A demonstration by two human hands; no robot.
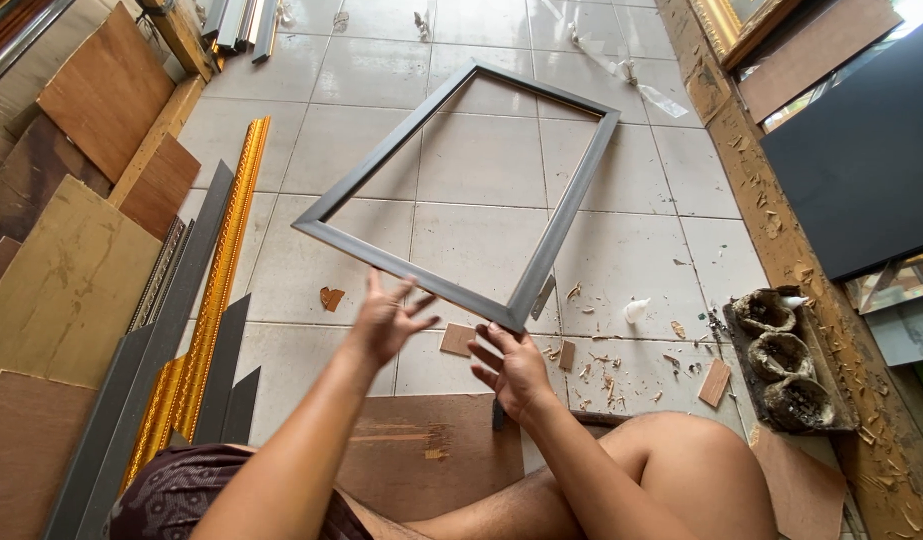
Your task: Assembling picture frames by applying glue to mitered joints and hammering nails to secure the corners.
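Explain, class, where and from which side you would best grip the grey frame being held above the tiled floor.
Grip the near rail of the frame, probably one hand toward each end. It is the side closest to the body, and the left hand and right hand already meet it from below and behind. The rails are thin and flat, so fingers wrap them easily; the open middle offers nothing to hold.

no packages, no labels, no signs, no screens
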